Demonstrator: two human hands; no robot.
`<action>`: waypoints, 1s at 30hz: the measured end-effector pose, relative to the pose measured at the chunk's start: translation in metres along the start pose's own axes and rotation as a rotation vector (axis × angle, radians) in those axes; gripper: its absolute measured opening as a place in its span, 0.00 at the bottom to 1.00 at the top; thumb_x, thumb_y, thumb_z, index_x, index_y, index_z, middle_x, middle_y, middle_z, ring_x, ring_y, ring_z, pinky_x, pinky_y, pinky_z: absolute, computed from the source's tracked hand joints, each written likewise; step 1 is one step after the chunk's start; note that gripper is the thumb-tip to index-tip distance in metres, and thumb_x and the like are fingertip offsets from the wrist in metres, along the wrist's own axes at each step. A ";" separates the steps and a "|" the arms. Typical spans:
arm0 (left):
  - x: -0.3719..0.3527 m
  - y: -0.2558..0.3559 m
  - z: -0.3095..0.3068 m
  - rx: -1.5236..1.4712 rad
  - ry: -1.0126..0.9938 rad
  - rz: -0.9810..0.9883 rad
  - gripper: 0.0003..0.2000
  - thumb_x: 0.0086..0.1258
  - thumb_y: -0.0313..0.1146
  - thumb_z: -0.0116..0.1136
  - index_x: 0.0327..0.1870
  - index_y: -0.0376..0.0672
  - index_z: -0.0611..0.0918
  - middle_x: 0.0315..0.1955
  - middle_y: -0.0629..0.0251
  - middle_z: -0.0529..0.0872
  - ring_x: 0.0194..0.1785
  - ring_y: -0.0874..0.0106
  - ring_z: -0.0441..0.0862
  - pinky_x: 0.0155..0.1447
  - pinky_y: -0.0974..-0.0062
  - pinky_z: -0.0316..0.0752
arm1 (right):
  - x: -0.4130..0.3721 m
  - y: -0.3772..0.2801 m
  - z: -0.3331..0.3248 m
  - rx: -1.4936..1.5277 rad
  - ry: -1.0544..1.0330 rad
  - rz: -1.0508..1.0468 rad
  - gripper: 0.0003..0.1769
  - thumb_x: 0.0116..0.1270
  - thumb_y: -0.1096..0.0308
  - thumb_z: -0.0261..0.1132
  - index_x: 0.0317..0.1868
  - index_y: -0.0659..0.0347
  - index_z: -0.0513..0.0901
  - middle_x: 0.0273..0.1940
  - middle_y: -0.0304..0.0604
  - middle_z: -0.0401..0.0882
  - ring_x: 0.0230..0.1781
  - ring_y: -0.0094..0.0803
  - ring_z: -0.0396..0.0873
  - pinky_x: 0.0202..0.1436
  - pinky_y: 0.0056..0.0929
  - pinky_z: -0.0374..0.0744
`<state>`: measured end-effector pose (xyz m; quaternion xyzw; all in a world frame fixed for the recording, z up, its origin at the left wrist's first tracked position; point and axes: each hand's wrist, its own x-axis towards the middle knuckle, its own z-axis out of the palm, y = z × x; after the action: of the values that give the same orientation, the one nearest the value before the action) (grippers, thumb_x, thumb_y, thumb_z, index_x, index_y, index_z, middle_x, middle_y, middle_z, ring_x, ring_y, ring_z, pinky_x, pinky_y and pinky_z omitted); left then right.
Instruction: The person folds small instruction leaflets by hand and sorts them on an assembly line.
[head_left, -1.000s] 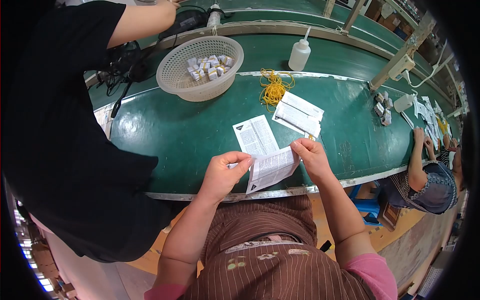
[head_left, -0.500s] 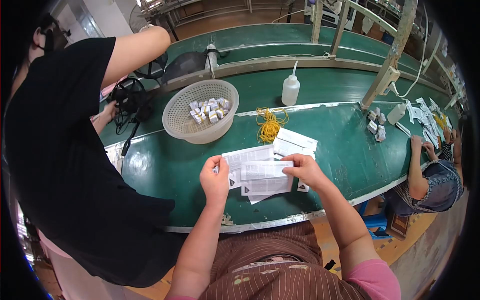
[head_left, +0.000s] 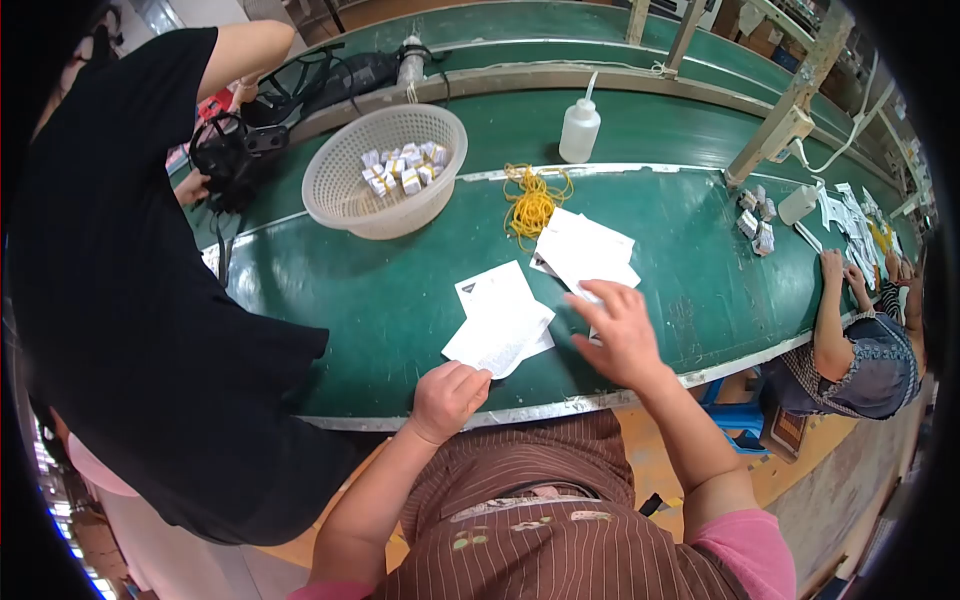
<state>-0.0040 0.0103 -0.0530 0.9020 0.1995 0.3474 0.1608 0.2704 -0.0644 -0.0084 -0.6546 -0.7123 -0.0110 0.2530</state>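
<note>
My left hand [head_left: 452, 400] is closed on the near corner of a printed paper sheet [head_left: 500, 328], which lies fanned over other sheets on the green table. To the right, my right hand [head_left: 622, 335] has its fingers spread and holds nothing; it is slightly blurred. Just beyond its fingertips rests a second group of white paper sheets [head_left: 585, 250]. A tangle of yellow rubber bands [head_left: 535, 205] touches or nearly touches the far left side of that group.
Banded paper bundles sit in a white plastic basket [head_left: 330, 185]. Behind stands a squeeze bottle [head_left: 580, 132]. A person in black [head_left: 150, 280] handles a black strapped device [head_left: 225, 155] on the left. Another person [head_left: 850, 360] works at the right among paper strips and bundles [head_left: 757, 222].
My right hand has let go of the sheet it held and opened. My left hand has come down towards the table edge with its paper. The view has tilted downward.
</note>
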 end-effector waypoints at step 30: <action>0.003 -0.010 -0.009 0.120 -0.244 -0.677 0.08 0.63 0.34 0.64 0.31 0.38 0.84 0.28 0.58 0.80 0.32 0.56 0.80 0.36 0.61 0.73 | 0.000 -0.023 0.062 0.157 -0.075 0.189 0.08 0.56 0.67 0.72 0.29 0.62 0.83 0.38 0.40 0.81 0.43 0.41 0.74 0.47 0.35 0.75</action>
<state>-0.0106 0.0218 -0.0488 0.8276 0.4860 0.1521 0.2361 0.2277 -0.0457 -0.0553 -0.6971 -0.6550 0.0932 0.2764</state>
